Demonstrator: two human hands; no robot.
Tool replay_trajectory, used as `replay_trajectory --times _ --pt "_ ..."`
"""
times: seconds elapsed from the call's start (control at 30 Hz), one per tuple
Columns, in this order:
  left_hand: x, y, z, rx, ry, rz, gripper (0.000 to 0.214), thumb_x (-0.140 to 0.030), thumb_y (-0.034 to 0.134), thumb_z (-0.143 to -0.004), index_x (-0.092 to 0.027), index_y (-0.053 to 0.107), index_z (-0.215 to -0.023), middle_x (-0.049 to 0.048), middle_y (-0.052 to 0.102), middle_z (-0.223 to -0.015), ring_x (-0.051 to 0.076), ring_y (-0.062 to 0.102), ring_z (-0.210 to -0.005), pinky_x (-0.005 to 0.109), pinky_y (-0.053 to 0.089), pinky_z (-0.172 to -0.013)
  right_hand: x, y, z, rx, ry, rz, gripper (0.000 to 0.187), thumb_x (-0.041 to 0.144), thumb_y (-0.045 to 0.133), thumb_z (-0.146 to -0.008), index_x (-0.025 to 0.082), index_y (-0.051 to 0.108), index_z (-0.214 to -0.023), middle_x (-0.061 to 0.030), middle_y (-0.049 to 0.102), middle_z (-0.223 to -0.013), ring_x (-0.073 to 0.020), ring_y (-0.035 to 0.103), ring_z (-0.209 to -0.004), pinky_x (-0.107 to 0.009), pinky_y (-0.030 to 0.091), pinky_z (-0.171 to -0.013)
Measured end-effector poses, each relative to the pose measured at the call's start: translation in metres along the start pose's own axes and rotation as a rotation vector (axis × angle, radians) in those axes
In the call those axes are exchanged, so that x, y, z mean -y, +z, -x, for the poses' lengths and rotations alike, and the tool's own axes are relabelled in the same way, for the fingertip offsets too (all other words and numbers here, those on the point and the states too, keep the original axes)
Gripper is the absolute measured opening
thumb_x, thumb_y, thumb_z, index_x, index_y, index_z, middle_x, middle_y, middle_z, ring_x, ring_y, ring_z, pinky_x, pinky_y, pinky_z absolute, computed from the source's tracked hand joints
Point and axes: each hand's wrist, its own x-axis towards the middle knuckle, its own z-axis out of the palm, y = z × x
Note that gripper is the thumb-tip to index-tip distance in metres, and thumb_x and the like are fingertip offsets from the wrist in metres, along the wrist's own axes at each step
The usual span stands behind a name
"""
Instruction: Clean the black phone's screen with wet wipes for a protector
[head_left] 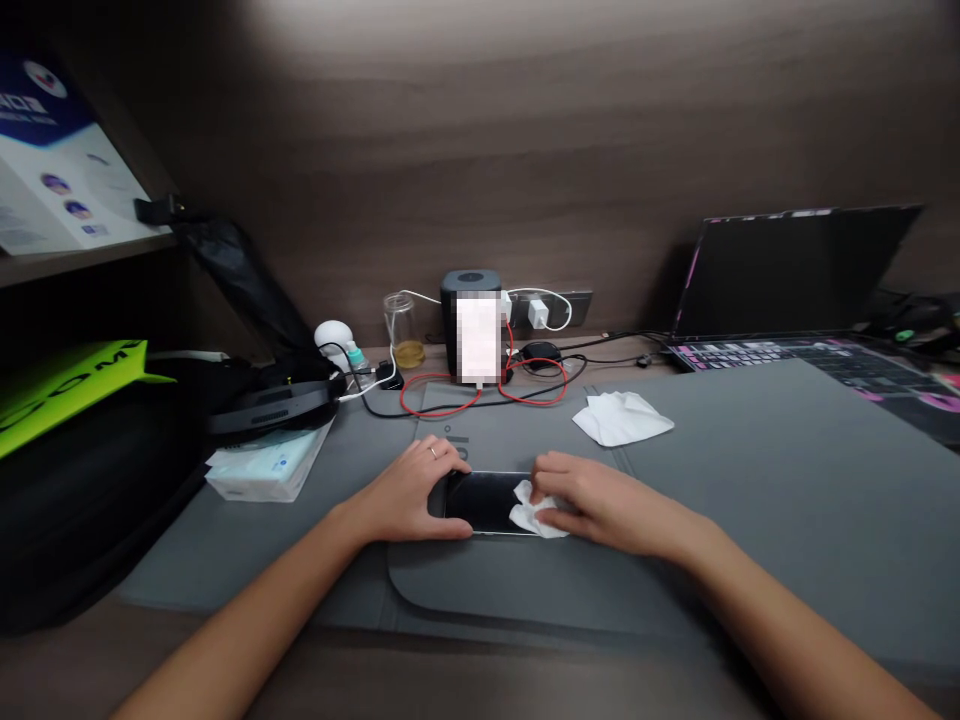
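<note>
A smartphone (487, 500) with a dark screen lies lengthwise across the grey mat (750, 500). My left hand (409, 492) grips its left end, thumb along the near edge and fingers at the far edge; a ring is on one finger. My right hand (589, 500) pinches a crumpled white tissue (534, 512) and presses it on the right part of the screen. That end of the phone is hidden by the hand and tissue. Beyond my right hand, a second white tissue (622, 418) lies spread on the mat.
A tissue pack (270, 470) and a grey headset-like strap (277, 405) are at left. Behind the phone stand a dark speaker-like device (450, 330), a glass jar (405, 335) and a looped red cable (427, 412). An open laptop (780, 280) stands at right. A shelf holds a box (67, 170).
</note>
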Motion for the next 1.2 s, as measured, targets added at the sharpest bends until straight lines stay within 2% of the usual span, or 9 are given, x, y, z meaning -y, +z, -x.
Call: replay_trajectory --times 0.17,0.3,0.47,0.63,0.77,0.93,1.07,1.2 --pt "0.000 0.000 0.000 -0.003 0.003 -0.005 0.058 -0.054 0.078 -0.078 -0.022 0.058 -0.122 0.0077 0.061 -0.115 0.028 0.053 -0.108 0.043 0.042 -0.097 0.002 0.004 -0.004 -0.086 0.042 0.091 0.017 0.025 0.048 -0.101 0.017 0.061 -0.094 -0.0065 0.057 -0.095 -0.0195 0.054 -0.083 -0.032 0.044 -0.073" --pt "0.000 0.000 0.001 -0.002 -0.003 0.001 0.056 -0.053 0.077 -0.078 -0.022 0.058 -0.121 0.0077 0.062 -0.115 0.028 0.053 -0.108 0.043 0.043 -0.097 0.004 0.006 -0.007 -0.035 -0.013 0.052 0.014 0.024 0.051 -0.100 0.018 0.061 -0.092 -0.0050 0.057 -0.093 -0.0186 0.055 -0.084 -0.030 0.044 -0.072" --pt "0.001 0.001 0.001 -0.003 0.005 0.009 0.058 -0.055 0.077 -0.078 -0.022 0.058 -0.122 0.0079 0.061 -0.114 0.028 0.053 -0.107 0.043 0.043 -0.097 0.005 0.005 -0.006 -0.071 0.040 0.061 0.016 0.024 0.049 -0.101 0.017 0.061 -0.093 -0.0064 0.057 -0.096 -0.0188 0.055 -0.083 -0.031 0.044 -0.074" --pt "0.001 0.000 0.000 0.000 -0.010 0.013 0.057 -0.054 0.078 -0.077 -0.022 0.058 -0.121 0.0075 0.061 -0.114 0.028 0.053 -0.107 0.042 0.043 -0.096 0.004 0.001 -0.003 0.024 -0.040 -0.071 0.015 0.027 0.051 -0.102 0.019 0.063 -0.098 -0.0059 0.059 -0.097 -0.0196 0.056 -0.092 -0.030 0.045 -0.079" --pt "0.000 0.000 0.000 0.005 -0.006 0.012 0.057 -0.054 0.078 -0.077 -0.022 0.059 -0.121 0.0077 0.062 -0.114 0.028 0.054 -0.106 0.042 0.043 -0.095 0.005 0.008 -0.006 -0.056 0.007 -0.030 0.019 0.027 0.047 -0.103 0.017 0.063 -0.100 -0.0082 0.058 -0.100 -0.0206 0.055 -0.091 -0.033 0.045 -0.079" --pt "0.001 0.000 0.000 -0.003 -0.012 0.016 0.058 -0.054 0.078 -0.077 -0.023 0.058 -0.122 0.0074 0.061 -0.114 0.028 0.054 -0.107 0.043 0.043 -0.096 0.005 0.015 -0.012 -0.074 -0.052 -0.019 0.021 0.028 0.047 -0.103 0.017 0.064 -0.099 -0.0075 0.059 -0.097 -0.0201 0.054 -0.089 -0.032 0.045 -0.078" --pt "0.001 0.000 0.000 0.006 -0.008 0.015 0.058 -0.054 0.078 -0.077 -0.022 0.058 -0.122 0.0074 0.061 -0.114 0.028 0.053 -0.108 0.043 0.043 -0.097 0.006 0.019 -0.016 -0.169 0.019 0.081 0.023 0.027 0.044 -0.104 0.016 0.064 -0.100 -0.0090 0.059 -0.097 -0.0204 0.054 -0.086 -0.032 0.045 -0.075" --pt "0.000 0.000 0.000 0.006 -0.011 0.014 0.058 -0.055 0.077 -0.078 -0.022 0.059 -0.122 0.0080 0.061 -0.113 0.028 0.053 -0.107 0.043 0.043 -0.096 0.014 0.029 -0.022 -0.172 -0.057 0.108 0.023 0.026 0.045 -0.104 0.015 0.065 -0.101 -0.0098 0.060 -0.098 -0.0198 0.054 -0.087 -0.032 0.046 -0.076"
